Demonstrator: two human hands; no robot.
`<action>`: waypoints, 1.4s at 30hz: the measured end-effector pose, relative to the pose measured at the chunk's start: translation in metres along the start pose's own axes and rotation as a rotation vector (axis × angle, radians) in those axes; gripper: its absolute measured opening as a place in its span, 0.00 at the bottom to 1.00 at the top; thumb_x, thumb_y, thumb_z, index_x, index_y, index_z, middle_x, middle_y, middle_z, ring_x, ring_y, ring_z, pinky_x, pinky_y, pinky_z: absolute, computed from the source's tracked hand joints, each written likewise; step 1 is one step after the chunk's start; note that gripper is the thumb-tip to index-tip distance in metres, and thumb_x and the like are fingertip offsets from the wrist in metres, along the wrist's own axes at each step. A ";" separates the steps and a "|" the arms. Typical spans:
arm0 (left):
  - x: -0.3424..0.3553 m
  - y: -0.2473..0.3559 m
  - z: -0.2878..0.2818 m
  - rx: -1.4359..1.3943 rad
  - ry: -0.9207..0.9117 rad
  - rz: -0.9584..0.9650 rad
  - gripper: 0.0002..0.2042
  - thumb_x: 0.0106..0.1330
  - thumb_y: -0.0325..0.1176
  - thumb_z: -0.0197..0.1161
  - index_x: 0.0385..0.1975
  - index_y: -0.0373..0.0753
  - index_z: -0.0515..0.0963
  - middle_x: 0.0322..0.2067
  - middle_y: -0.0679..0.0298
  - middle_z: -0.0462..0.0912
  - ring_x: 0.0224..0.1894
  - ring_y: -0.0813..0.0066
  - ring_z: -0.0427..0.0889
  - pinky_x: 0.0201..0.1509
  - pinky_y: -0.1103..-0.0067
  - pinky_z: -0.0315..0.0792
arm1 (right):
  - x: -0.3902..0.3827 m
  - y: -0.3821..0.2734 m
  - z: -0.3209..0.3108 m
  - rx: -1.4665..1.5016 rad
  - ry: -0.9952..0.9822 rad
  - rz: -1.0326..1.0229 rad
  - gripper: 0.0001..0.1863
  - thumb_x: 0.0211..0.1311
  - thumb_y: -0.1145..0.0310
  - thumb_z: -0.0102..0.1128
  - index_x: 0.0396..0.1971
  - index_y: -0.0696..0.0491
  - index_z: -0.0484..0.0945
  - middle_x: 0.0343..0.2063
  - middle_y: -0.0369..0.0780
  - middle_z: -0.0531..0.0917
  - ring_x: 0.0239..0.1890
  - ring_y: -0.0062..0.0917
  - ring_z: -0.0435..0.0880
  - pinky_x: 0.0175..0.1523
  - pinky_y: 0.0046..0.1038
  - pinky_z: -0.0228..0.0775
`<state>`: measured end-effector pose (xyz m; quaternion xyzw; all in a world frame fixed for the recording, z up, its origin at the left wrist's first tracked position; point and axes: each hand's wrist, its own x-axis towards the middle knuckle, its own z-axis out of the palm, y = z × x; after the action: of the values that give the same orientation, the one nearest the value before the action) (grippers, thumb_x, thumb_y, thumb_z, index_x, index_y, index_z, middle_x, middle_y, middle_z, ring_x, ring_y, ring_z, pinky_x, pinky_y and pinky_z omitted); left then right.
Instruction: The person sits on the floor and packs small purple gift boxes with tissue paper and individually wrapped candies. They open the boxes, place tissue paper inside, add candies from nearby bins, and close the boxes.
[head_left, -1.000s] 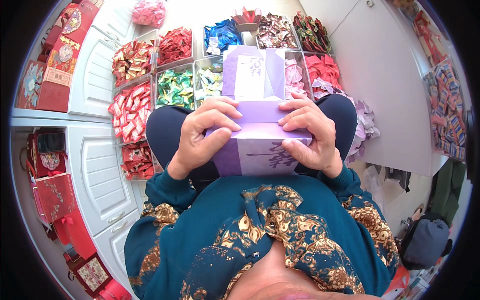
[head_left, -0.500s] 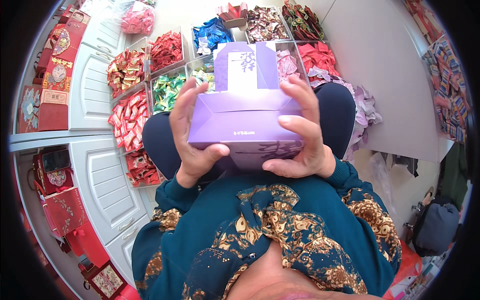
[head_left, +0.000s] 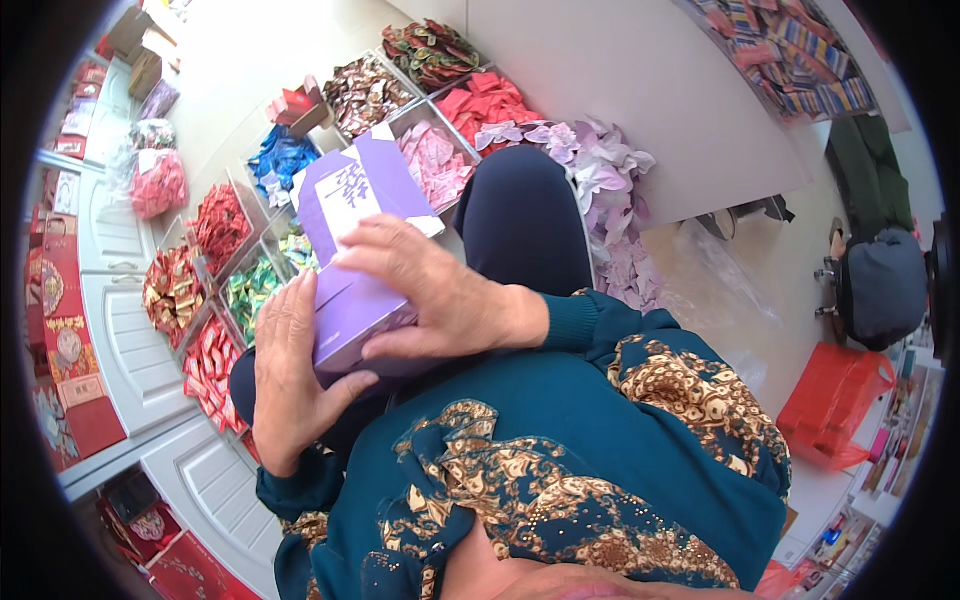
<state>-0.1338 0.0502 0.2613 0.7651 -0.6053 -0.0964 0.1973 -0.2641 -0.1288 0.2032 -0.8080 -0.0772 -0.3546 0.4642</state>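
A: What just changed?
B: Whole view swung. The bins (head_left: pixel 430 104) now run on a slant beyond the lap. Purple box (head_left: pixel 345 312) is over the lap, top shut; right hand (head_left: pixel 445 295) has slid further across it. Reads as steadying, not folding.
A: Grip?
B: Both part-open, holding the box between them. Left hand (head_left: pixel 290 385) lies along its left side, fingers straight, thumb at the near edge; right fingers over the top, thumb on the near right edge.
A: Room?
B: Tight: right knee (head_left: pixel 525 205) near right wrist, white-labelled panel (head_left: pixel 390 185) just beyond. Can't tell if they touch.
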 end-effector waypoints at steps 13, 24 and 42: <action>0.002 -0.117 0.015 -0.963 0.444 -0.375 0.37 0.58 0.38 0.64 0.65 0.33 0.54 0.56 0.57 0.70 0.55 0.65 0.72 0.59 0.71 0.67 | -0.098 0.067 -0.170 -0.694 0.441 0.905 0.15 0.54 0.60 0.64 0.35 0.56 0.77 0.32 0.41 0.82 0.34 0.34 0.82 0.39 0.34 0.73; 0.014 -0.155 0.081 -1.891 0.791 -0.488 0.26 0.65 0.45 0.60 0.58 0.39 0.65 0.55 0.61 0.73 0.55 0.63 0.74 0.59 0.66 0.71 | -0.197 0.170 -0.155 -0.735 1.031 1.286 0.34 0.40 0.55 0.75 0.43 0.59 0.69 0.35 0.45 0.82 0.36 0.35 0.82 0.41 0.35 0.72; 0.039 -0.152 0.116 -2.047 0.847 -0.577 0.27 0.64 0.47 0.60 0.58 0.40 0.66 0.54 0.60 0.74 0.54 0.62 0.74 0.59 0.65 0.70 | -0.054 0.185 -0.179 -0.244 1.020 0.482 0.09 0.60 0.69 0.62 0.32 0.56 0.71 0.25 0.33 0.75 0.25 0.14 0.73 0.32 0.18 0.67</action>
<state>-0.0340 0.0203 0.0966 0.3269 0.0703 -0.3203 0.8863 -0.3097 -0.3651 0.0968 -0.5772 0.3843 -0.5898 0.4138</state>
